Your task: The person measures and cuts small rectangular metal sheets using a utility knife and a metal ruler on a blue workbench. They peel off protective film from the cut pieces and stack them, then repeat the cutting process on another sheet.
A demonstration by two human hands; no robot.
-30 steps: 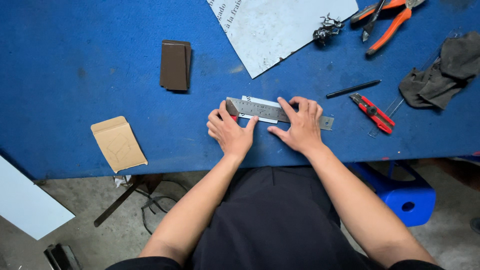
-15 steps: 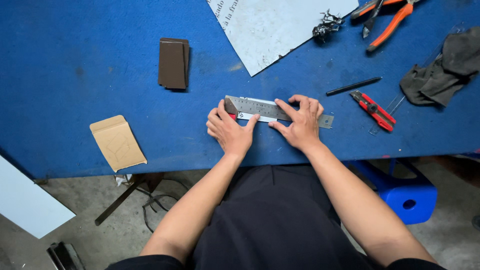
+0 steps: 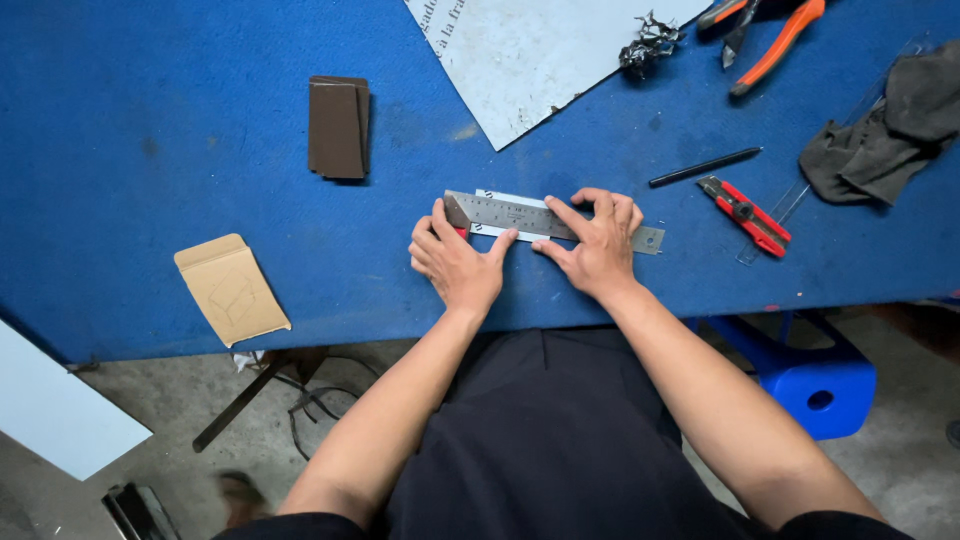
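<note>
Ruler (image 3: 520, 214) long axis runs 9-to-3 on counter (image 3: 150, 120); right hand (image 3: 595, 245) fingers pressed flat on top, left hand (image 3: 455, 262) curled at 9 end, possibly gripping red cutter.

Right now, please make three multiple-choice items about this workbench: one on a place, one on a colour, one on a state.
1. Where does the metal ruler lie?
A. on the floor
B. on the blue table, under both hands
C. on the grey cloth

2. What colour are the plier handles?
A. orange
B. green
C. white

3. How does the right hand meet the ruler?
A. lifted clear
B. fingers pressing on it
C. clenched beside it

Answers: 1 B, the left hand and right hand both rest on it; 2 A, orange shows top right; 3 B, spread fingers lie on the steel.
</note>
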